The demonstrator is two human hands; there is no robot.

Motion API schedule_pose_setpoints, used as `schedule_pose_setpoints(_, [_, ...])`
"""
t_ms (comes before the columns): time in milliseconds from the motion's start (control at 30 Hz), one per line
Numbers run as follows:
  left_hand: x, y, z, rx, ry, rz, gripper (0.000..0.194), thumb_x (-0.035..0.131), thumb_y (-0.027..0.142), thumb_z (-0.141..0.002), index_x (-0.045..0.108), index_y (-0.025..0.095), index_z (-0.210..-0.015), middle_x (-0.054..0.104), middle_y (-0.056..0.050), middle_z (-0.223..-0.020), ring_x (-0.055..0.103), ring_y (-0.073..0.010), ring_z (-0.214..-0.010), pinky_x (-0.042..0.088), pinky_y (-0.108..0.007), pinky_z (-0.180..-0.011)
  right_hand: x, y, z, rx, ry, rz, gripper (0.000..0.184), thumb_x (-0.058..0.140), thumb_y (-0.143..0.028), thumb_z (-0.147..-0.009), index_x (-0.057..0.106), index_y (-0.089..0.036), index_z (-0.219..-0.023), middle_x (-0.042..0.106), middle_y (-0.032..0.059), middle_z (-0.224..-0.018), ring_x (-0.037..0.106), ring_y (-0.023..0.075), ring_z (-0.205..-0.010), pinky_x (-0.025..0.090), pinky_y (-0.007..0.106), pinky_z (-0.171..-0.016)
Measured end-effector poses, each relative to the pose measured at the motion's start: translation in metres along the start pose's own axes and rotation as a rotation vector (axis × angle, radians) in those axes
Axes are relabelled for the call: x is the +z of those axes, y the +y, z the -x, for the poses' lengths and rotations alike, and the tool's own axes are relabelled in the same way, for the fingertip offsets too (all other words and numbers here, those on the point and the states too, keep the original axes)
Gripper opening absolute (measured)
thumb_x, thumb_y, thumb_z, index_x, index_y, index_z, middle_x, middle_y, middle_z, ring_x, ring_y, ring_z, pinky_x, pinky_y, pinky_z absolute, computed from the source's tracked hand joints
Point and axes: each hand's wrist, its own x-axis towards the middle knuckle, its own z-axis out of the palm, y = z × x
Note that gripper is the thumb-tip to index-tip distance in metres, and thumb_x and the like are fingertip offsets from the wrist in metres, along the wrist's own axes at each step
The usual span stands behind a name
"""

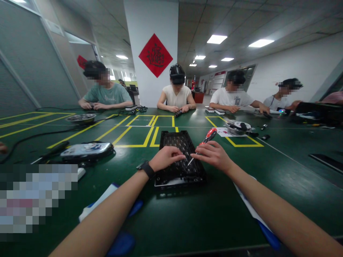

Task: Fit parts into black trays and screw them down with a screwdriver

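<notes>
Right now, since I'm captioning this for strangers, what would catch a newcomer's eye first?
Likely the red diamond-shaped poster on the white pillar, straight ahead. Then the red-and-black screwdriver in the right hand, its tip angled down over a black tray on the green table.

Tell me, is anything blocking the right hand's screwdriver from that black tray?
Nothing visible: the right hand holds the screwdriver with its tip over the black tray. The left hand is beside the tip, not between.
</notes>
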Motion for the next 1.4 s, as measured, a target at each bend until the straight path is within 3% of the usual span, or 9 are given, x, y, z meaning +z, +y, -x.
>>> schedule_pose_setpoints(133, [0.000,-0.002,0.000,-0.008,-0.091,0.144,0.035,0.064,0.046,-0.068,0.067,0.014,-0.082,0.064,-0.002,-0.069,0.054,-0.0108,-0.061,0.039,-0.020,-0.057,0.005,-0.003,-0.002,0.090,-0.018,0.106,0.041,0.036,-0.016,-0.091,0.043,-0.035,-0.127,0.062,0.0012,-0.112,0.050,0.0153,-0.105,0.031,0.034,-0.085])
schedule_pose_setpoints(300, [0.001,-0.006,-0.001,0.019,-0.086,0.151,0.031,0.061,0.042,-0.072,0.064,0.012,-0.065,0.063,-0.002,-0.065,0.053,-0.0100,-0.060,0.039,-0.020,-0.057,0.008,-0.006,-0.006,0.121,-0.006,0.187,0.041,0.034,-0.016,-0.091,0.042,-0.029,-0.129,0.062,0.0032,-0.109,0.049,0.0174,-0.098,0.029,0.033,-0.079])
schedule_pose_setpoints(500, [0.002,-0.006,-0.002,-0.025,-0.046,0.265,0.036,0.066,0.041,-0.068,0.062,0.013,-0.091,0.060,0.000,-0.065,0.052,-0.0095,-0.058,0.040,-0.020,-0.055,0.006,-0.005,-0.007,0.135,-0.001,0.206,0.039,0.035,-0.016,-0.091,0.045,-0.027,-0.128,0.063,0.0040,-0.106,0.048,0.0176,-0.095,0.028,0.033,-0.076])
schedule_pose_setpoints(667, [0.001,-0.007,-0.002,-0.015,-0.030,0.192,0.028,0.058,0.039,-0.076,0.063,0.013,-0.087,0.062,-0.001,-0.067,0.053,-0.0099,-0.060,0.041,-0.021,-0.058,0.008,-0.007,-0.007,0.150,0.010,0.189,0.039,0.034,-0.015,-0.091,0.047,-0.026,-0.126,0.062,0.0038,-0.104,0.048,0.0185,-0.093,0.030,0.033,-0.076])
schedule_pose_setpoints(800, [0.001,-0.012,-0.003,-0.005,0.114,-0.025,0.021,0.054,0.031,-0.080,0.066,0.017,-0.091,0.066,-0.004,-0.084,0.058,-0.0135,-0.077,0.044,-0.025,-0.073,0.010,-0.005,-0.005,0.325,0.108,0.122,0.039,0.036,-0.014,-0.089,0.048,-0.021,-0.126,0.062,0.0069,-0.098,0.050,0.0195,-0.088,0.033,0.033,-0.074])
schedule_pose_setpoints(933, [0.003,-0.022,-0.003,-0.055,0.224,-0.217,0.019,0.055,0.024,-0.079,0.067,0.020,-0.093,0.066,-0.004,-0.088,0.058,-0.0153,-0.080,0.044,-0.027,-0.076,0.012,-0.001,-0.003,0.498,0.181,-0.069,0.033,0.040,-0.021,-0.088,0.056,-0.017,-0.117,0.061,0.0077,-0.087,0.054,0.0174,-0.080,0.039,0.029,-0.072])
schedule_pose_setpoints(1100, [0.002,-0.026,-0.005,-0.007,0.135,-0.301,0.021,0.055,0.025,-0.080,0.068,0.023,-0.096,0.065,-0.003,-0.089,0.057,-0.0156,-0.081,0.043,-0.027,-0.075,0.016,0.009,0.000,0.791,0.208,-0.325,0.024,0.050,-0.025,-0.081,0.065,-0.018,-0.098,0.064,0.0037,-0.077,0.056,0.0151,-0.067,0.042,0.028,-0.065])
schedule_pose_setpoints(1267, [0.001,-0.025,-0.005,0.064,0.052,-0.356,0.023,0.052,0.027,-0.082,0.067,0.027,-0.099,0.064,-0.003,-0.090,0.054,-0.0166,-0.085,0.040,-0.029,-0.078,0.028,0.015,0.004,1.181,0.204,-0.864,0.027,0.059,-0.021,-0.074,0.060,-0.013,-0.100,0.065,0.0041,-0.069,0.058,0.0123,-0.059,0.042,0.022,-0.051])
schedule_pose_setpoints(1400, [0.000,-0.024,-0.004,0.107,0.004,-0.372,0.032,0.050,0.011,-0.077,0.066,0.028,-0.099,0.063,-0.001,-0.093,0.053,-0.0164,-0.087,0.039,-0.030,-0.081,0.038,0.007,0.004,1.266,0.172,-1.017,0.032,0.060,-0.023,-0.073,0.055,-0.013,-0.103,0.067,0.0079,-0.075,0.058,0.0116,-0.056,0.036,0.018,-0.040])
